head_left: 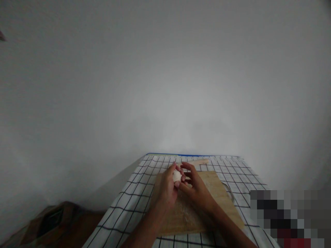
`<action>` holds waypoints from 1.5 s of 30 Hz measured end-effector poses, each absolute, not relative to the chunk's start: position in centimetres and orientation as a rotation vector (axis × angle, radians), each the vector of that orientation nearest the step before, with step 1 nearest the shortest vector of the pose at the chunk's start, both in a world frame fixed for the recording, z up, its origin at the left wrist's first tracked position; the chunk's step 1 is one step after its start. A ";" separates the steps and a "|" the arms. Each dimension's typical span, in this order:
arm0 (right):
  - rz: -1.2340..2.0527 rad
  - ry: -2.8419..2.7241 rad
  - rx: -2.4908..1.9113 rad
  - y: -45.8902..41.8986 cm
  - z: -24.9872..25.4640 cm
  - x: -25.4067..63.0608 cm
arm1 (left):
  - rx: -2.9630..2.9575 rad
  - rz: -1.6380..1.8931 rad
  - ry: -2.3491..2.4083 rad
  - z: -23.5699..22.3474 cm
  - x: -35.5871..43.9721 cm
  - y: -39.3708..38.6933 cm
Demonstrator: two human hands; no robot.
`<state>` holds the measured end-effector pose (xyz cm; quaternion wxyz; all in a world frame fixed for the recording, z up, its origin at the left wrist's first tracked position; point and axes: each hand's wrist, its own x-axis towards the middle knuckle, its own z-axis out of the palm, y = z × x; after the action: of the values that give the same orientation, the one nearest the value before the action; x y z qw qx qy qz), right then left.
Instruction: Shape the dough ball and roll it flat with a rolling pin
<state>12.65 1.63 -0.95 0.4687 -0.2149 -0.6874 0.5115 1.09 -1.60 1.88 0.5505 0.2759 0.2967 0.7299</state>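
A small pale ball of dough (177, 176) is held between my two hands above the wooden board (186, 213). My left hand (169, 182) cups it from the left, with its fingers wrapped around it. From the other side, my right hand (192, 181) has its fingers curled and its thumb against the front of the dough. The hands partly hide the ball. White flour smears mark the board beneath them. Behind the hands lies a light wooden rolling pin (200, 161), its left part hidden.
A white cloth with dark grid lines (126, 199) covers the table, which stands against a plain wall (165, 86). Something rounded and metallic (229, 191) pokes out at the board's right edge. A brown box-like object (51, 220) is on the lower left. The lower right corner is pixelated.
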 end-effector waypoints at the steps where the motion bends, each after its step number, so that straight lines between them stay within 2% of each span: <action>1: 1.245 -1.697 -0.526 1.5 -1.0 12.6 | 0.654 1.736 0.703 1.9 1.1 -1.6; 9: 1.202 -1.573 -0.579 2.1 -0.7 12.8 | 0.620 1.689 0.583 1.8 1.5 -0.6; 19: 1.278 -1.542 -0.517 1.6 -0.5 12.7 | 0.862 1.707 0.846 1.4 1.9 -1.4; 27: 1.242 -1.726 -0.444 0.7 -0.5 12.9 | 0.663 1.721 0.847 0.2 2.1 -1.1; 35: 1.224 -1.607 -0.572 1.2 -0.6 12.8 | 0.622 1.592 0.815 0.7 1.8 -0.9; 45: 1.298 -1.592 -0.486 1.7 -0.7 12.9 | 0.863 1.760 1.103 1.0 2.3 -1.7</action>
<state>12.93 1.70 -0.69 0.4930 -0.2004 -0.6561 0.5351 2.28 -1.68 1.00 0.4317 0.3461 0.4424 0.7058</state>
